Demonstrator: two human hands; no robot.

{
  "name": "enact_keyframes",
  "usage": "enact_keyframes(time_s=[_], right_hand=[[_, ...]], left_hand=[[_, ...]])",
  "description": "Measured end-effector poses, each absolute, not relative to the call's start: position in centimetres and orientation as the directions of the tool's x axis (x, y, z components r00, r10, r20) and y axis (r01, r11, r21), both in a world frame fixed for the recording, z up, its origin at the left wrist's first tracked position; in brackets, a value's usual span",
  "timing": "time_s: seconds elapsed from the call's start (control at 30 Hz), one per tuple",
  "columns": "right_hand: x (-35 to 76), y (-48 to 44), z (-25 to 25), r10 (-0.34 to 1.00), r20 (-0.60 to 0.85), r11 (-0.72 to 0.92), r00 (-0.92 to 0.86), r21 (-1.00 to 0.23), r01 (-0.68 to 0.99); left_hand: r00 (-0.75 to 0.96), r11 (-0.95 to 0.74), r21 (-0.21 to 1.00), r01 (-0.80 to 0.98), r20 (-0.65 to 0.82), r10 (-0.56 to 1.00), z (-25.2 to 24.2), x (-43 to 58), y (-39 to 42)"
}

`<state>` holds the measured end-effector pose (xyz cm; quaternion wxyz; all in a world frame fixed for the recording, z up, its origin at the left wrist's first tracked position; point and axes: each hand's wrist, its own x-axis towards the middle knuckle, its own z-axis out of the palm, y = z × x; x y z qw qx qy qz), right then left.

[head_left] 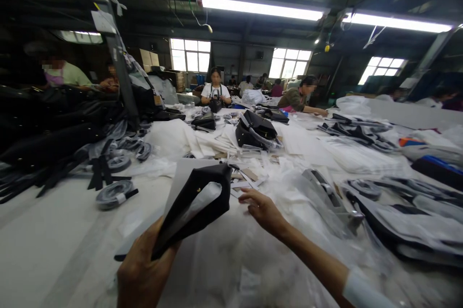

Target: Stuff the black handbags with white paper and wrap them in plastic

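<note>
My left hand (144, 264) grips one end of a black bag (213, 178), tilted up above the table. White padding (202, 200) lies against the bag's side, near a small gold-coloured fitting. Behind the bag a pale sheet (183, 175) sticks out. Just right of the bag's far end is my right hand (262, 207), its fingers stretched out and apart, touching nothing that I can see. Scraps of white and brown card (249, 175) lie on the table beyond it.
A finished-looking black handbag (255, 129) with a wrapped handle stands further back. Coiled straps (115, 194) lie at left, beside piled black bags (54, 144). A tape dispenser (333, 197) and bag parts (408, 221) lie at right. Several people work across the table.
</note>
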<state>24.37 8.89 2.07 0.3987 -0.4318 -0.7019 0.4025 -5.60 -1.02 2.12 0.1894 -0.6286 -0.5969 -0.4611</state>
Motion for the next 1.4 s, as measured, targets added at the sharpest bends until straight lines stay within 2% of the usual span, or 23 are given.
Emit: enact_keyframes(time_s=[0.07, 0.1, 0.2, 0.27, 0.3, 0.37, 0.43, 0.5, 0.6, 0.7, 0.8, 0.87, 0.93, 1.0, 1.07, 1.1, 1.17, 1.23, 1.27, 1.33, 1.4], right_hand=[[25.2, 11.3, 0.4, 0.857, 0.381, 0.51, -0.348, -0.725, 0.463], [25.6, 12.1, 0.1, 0.84, 0.418, 0.543, -0.347, -0.638, 0.545], [26.8, 12.5, 0.3, 0.841, 0.51, 0.464, -0.181, -0.507, 0.726], [26.9, 10.8, 0.6, 0.819, 0.555, 0.459, -0.144, -0.484, 0.745], [26.6, 9.4, 0.4, 0.815, 0.546, 0.495, -0.193, -0.484, 0.721], [25.3, 6.0, -0.6, 0.791, 0.453, 0.607, -0.411, -0.499, 0.619], [23.6, 2.7, -2.4, 0.676, 0.336, 0.719, -0.656, -0.493, 0.489], [22.0, 0.6, -4.3, 0.588, 0.279, 0.773, -0.759, -0.471, 0.426], [21.1, -0.1, -5.5, 0.68, 0.272, 0.706, -0.681, -0.491, 0.51], [22.1, 0.7, -3.6, 0.777, 0.26, 0.61, -0.573, -0.537, 0.583], [23.6, 0.7, -0.8, 0.819, 0.127, 0.493, -0.56, -0.655, 0.573], [24.0, 0.1, -0.2, 0.802, 0.054, 0.467, -0.595, -0.678, 0.568], [23.8, -0.4, -1.0, 0.746, 0.067, 0.567, -0.663, -0.585, 0.58], [23.0, -0.4, -2.8, 0.695, 0.115, 0.687, -0.71, -0.4, 0.607], [22.2, 0.0, -4.3, 0.693, 0.158, 0.717, -0.704, -0.259, 0.647], [21.9, 0.4, -4.6, 0.71, 0.186, 0.703, -0.68, -0.249, 0.666], [22.0, 1.0, -3.7, 0.767, 0.235, 0.639, -0.597, -0.365, 0.678], [22.9, 1.4, -1.0, 0.843, 0.231, 0.521, -0.486, -0.576, 0.63], [23.6, 1.4, 0.8, 0.871, 0.179, 0.447, -0.458, -0.677, 0.585], [25.2, 1.2, 4.3, 0.843, -0.02, 0.295, -0.537, -0.817, 0.495], [26.4, 1.2, 6.9, 0.674, -0.235, 0.153, -0.7, -0.883, 0.443]], left_hand=[[-0.135, -0.215, 0.313, 0.925, 0.801, 0.584, 2.0, -5.6, -1.1], [-0.13, -0.216, 0.308, 0.927, 0.8, 0.585, 1.9, -5.7, -1.1], [-0.118, -0.22, 0.298, 0.929, 0.801, 0.587, 1.7, -5.8, -1.1], [-0.117, -0.222, 0.298, 0.928, 0.801, 0.587, 1.5, -5.9, -1.1], [-0.116, -0.222, 0.299, 0.928, 0.799, 0.59, 1.4, -6.0, -1.1], [-0.112, -0.225, 0.296, 0.928, 0.799, 0.591, 1.3, -6.0, -1.1], [-0.101, -0.227, 0.284, 0.931, 0.803, 0.588, 1.3, -6.0, -1.1], [-0.082, -0.237, 0.263, 0.935, 0.811, 0.579, 1.3, -5.9, -1.1], [-0.066, -0.242, 0.244, 0.939, 0.82, 0.568, 1.4, -5.7, -1.2], [-0.073, -0.222, 0.234, 0.946, 0.826, 0.559, 1.5, -5.6, -1.0], [-0.09, -0.211, 0.242, 0.947, 0.831, 0.55, 1.8, -5.6, -0.9], [-0.107, -0.208, 0.262, 0.942, 0.825, 0.556, 2.0, -5.7, -0.8], [-0.116, -0.205, 0.273, 0.94, 0.82, 0.56, 2.1, -5.7, -0.8], [-0.121, -0.203, 0.276, 0.94, 0.822, 0.556, 2.2, -5.7, -0.8], [-0.128, -0.198, 0.283, 0.938, 0.819, 0.56, 2.2, -5.7, -0.9], [-0.133, -0.197, 0.288, 0.937, 0.817, 0.561, 2.1, -5.7, -0.9], [-0.147, -0.193, 0.302, 0.934, 0.812, 0.565, 2.1, -5.7, -1.0], [-0.167, -0.181, 0.32, 0.93, 0.805, 0.569, 2.2, -5.8, -1.0], [-0.176, -0.175, 0.328, 0.929, 0.802, 0.57, 2.2, -5.9, -0.9], [-0.186, -0.168, 0.334, 0.927, 0.802, 0.567, 2.3, -6.0, -0.9], [-0.187, -0.163, 0.329, 0.93, 0.807, 0.561, 2.4, -6.0, -0.8]])
